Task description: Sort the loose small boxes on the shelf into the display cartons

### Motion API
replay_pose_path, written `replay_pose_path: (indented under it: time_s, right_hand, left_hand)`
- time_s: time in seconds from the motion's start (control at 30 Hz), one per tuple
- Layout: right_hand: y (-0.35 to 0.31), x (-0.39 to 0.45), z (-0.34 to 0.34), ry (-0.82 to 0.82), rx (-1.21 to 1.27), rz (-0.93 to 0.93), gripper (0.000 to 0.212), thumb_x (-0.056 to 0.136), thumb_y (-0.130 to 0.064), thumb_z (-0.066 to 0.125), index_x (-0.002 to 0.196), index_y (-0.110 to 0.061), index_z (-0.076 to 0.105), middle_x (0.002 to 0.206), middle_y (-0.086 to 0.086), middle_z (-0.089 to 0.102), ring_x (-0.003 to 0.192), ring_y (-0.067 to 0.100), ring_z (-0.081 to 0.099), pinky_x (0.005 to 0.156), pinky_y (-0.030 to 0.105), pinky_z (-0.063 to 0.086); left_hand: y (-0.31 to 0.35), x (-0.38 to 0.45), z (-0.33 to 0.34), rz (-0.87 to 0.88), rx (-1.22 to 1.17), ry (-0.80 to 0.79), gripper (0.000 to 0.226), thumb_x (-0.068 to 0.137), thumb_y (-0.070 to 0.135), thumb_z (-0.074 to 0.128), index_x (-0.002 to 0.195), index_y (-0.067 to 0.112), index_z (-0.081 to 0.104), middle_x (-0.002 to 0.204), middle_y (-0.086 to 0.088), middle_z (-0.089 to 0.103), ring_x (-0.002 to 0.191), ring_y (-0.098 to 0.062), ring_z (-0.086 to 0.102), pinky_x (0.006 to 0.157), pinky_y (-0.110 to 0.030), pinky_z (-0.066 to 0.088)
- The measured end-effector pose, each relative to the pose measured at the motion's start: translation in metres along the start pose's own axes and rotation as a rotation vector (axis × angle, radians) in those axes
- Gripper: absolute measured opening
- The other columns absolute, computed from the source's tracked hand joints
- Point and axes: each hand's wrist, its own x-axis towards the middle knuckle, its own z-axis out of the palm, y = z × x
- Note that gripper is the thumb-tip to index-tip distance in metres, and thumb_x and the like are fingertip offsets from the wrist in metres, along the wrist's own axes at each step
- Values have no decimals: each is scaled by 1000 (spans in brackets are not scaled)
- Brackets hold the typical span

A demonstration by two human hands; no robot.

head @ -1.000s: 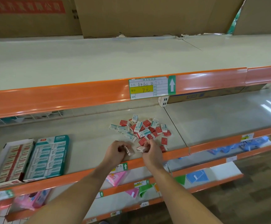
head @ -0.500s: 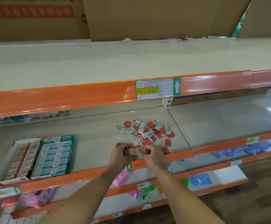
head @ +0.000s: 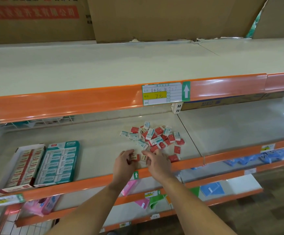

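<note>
A pile of loose small boxes [head: 154, 137], red ones and teal-and-white ones, lies on the middle shelf [head: 95, 150]. My left hand [head: 123, 162] holds a red small box [head: 135, 157] just in front of the pile. My right hand [head: 158, 162] pinches a cream-faced small box [head: 143, 157] right beside it; the two boxes nearly touch. At the shelf's left stand two display cartons: a red-and-white carton [head: 21, 167] and a teal carton [head: 58, 162], both filled with rows of boxes.
An orange shelf lip [head: 87, 183] runs just under my wrists. The upper shelf's orange edge with a price tag [head: 162, 94] overhangs the work area. Lower shelves hold pink [head: 129, 187], green and blue packets. Cardboard cartons stand on top.
My hands came together from slightly apart, bringing their two small boxes side by side. The view shifted a little, so the pile and cartons sit further right in frame.
</note>
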Motion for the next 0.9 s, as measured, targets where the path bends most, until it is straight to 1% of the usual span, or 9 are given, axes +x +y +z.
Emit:
replay_pose_path:
  time_s: [0.07, 0.17, 0.27, 0.33, 0.43, 0.57, 0.67, 0.8, 0.9]
  right_hand:
    - [1, 1, -1, 17, 19, 16, 35, 98, -31, 54, 132, -41, 51, 125, -1, 49, 113, 22, 49, 93, 39, 46]
    - [2, 4, 0, 37, 32, 17, 29, 94, -39, 61, 122, -36, 53, 120, -1, 53, 108, 21, 54, 88, 37, 48]
    - [0, 6, 1, 60, 64, 2, 37, 91, -35, 67, 125, -35, 51, 117, -5, 59, 104, 18, 59, 88, 39, 52]
    - [0, 6, 1, 53, 90, -18, 45, 90, -31, 69, 132, -34, 51, 115, -8, 62, 103, 15, 62, 90, 38, 53]
    - [-1, 3, 0, 26, 112, -61, 45, 92, -31, 68, 134, -27, 55, 119, -6, 64, 106, 11, 61, 89, 25, 49]
    - [-6, 1, -2, 52, 84, -63, 36, 92, -39, 66, 125, -25, 62, 117, -4, 57, 100, 10, 57, 76, 18, 40]
    - [-12, 4, -2, 87, 88, -60, 36, 92, -38, 65, 124, -22, 61, 121, -5, 51, 103, 11, 56, 79, 18, 41]
    - [-27, 9, 0, 104, 112, -70, 32, 94, -34, 64, 122, -19, 60, 122, -5, 54, 105, 14, 57, 83, 24, 43]
    - [-41, 12, 7, 108, 159, -87, 29, 94, -32, 64, 121, -19, 62, 121, -3, 53, 104, 13, 57, 87, 27, 49]
  left_hand:
    - [0, -3, -1, -2, -16, 18, 46, 86, 5, 65, 130, 18, 59, 119, 6, 59, 98, -5, 53, 75, -5, 37]
    - [-2, 0, -3, -23, -17, -9, 49, 87, 8, 66, 134, 16, 55, 119, 9, 50, 102, -9, 53, 84, -14, 41]
    - [-1, 3, -6, -65, -6, -43, 54, 85, 13, 71, 137, 13, 53, 118, 8, 44, 99, -9, 51, 84, -13, 41]
    - [0, 6, -7, -55, 39, -51, 48, 84, 15, 72, 130, 13, 59, 114, 7, 45, 96, -10, 52, 83, -13, 39]
    - [1, 13, -10, -36, 106, -64, 32, 83, 13, 70, 115, 17, 69, 107, 2, 47, 99, -22, 60, 84, -15, 39]
    - [-1, 20, -17, 7, 230, -125, 32, 84, 24, 66, 115, 18, 69, 110, -4, 56, 98, -27, 61, 85, -27, 47]
    - [-8, 23, -28, 41, 258, -134, 34, 83, 22, 66, 118, 20, 67, 112, -5, 56, 99, -27, 61, 86, -32, 49]
    - [-18, 27, -49, 94, 247, -143, 25, 88, 15, 62, 112, 23, 67, 115, 0, 55, 99, -23, 58, 83, -27, 46]
    - [-23, 30, -67, 128, 255, -143, 35, 83, 18, 59, 116, 22, 68, 116, -3, 55, 100, -27, 58, 86, -31, 47]
